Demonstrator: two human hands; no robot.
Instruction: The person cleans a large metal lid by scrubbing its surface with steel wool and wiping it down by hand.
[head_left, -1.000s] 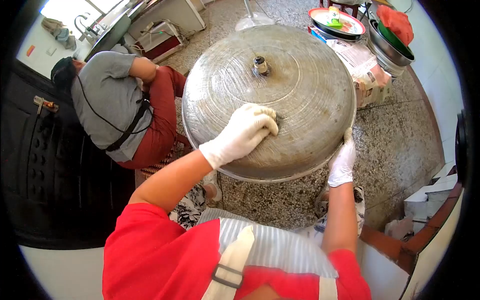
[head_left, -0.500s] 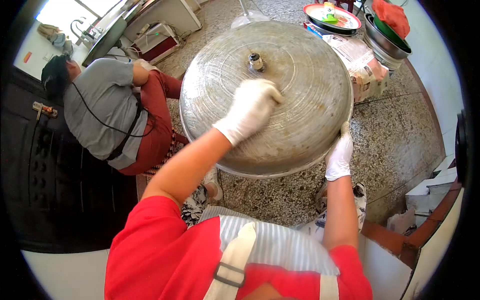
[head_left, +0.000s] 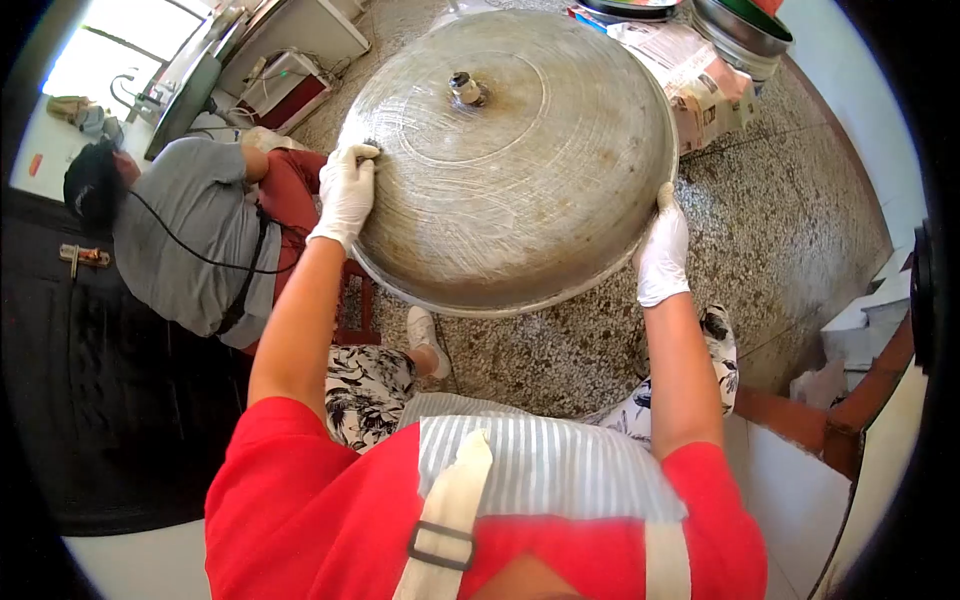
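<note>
A large, round, domed metal lid [head_left: 520, 190] with a short knob [head_left: 465, 90] at its centre fills the space before me. Pale, wet-looking streaks curve over its dull surface. My left hand [head_left: 346, 192], in a white glove, is at the lid's left edge, fingers closed on a steel wool scourer [head_left: 371, 147]; only a small dark grey bit of it shows. Gloved too, my right hand [head_left: 664, 250] grips the rim on the right, thumb on top and fingers hidden underneath.
On the left a person [head_left: 190, 235] in a grey shirt sits close to the lid. Newspaper [head_left: 700, 90] and stacked basins [head_left: 740, 30] are at the back right. Speckled stone floor [head_left: 780, 220] lies around. A brown-edged step [head_left: 800, 430] is at the lower right.
My left hand has moved from the middle of the lid to its left edge. My right hand stays on the rim. The view has shifted, so the lid appears higher and further left.
</note>
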